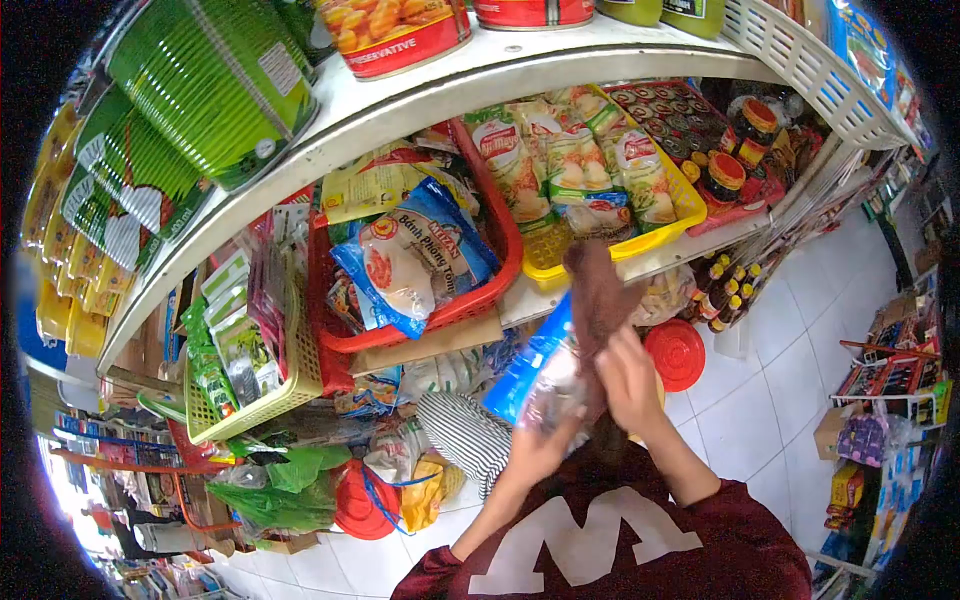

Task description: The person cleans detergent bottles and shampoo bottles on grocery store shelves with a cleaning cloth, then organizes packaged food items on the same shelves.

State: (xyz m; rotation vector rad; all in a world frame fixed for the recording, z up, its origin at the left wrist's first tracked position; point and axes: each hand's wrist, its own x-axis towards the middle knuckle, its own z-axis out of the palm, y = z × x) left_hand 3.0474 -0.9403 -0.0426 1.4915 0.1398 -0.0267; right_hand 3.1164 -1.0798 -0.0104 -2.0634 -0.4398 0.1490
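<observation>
Close to my chest, my left hand (541, 452) grips the lower end of a blue plastic food packet (532, 372) with a see-through part. A dark brown cloth (602, 305) is bunched in my right hand (626, 382) and lies against the packet's right side, hiding part of it. Just beyond my hands is a yellow basket (655, 238) of seasoning packets (578, 160). To its left, a red basket (440, 318) holds similar blue packets (415, 258) and some yellow ones.
A white shelf (430, 105) with cans (395, 35) overhangs the baskets. At the left stands a pale green basket (255, 400) of packets. Sauce bottles (725, 290) and a red lid (675, 356) are to the right, above the tiled floor (745, 400). Bags (290, 485) lie below.
</observation>
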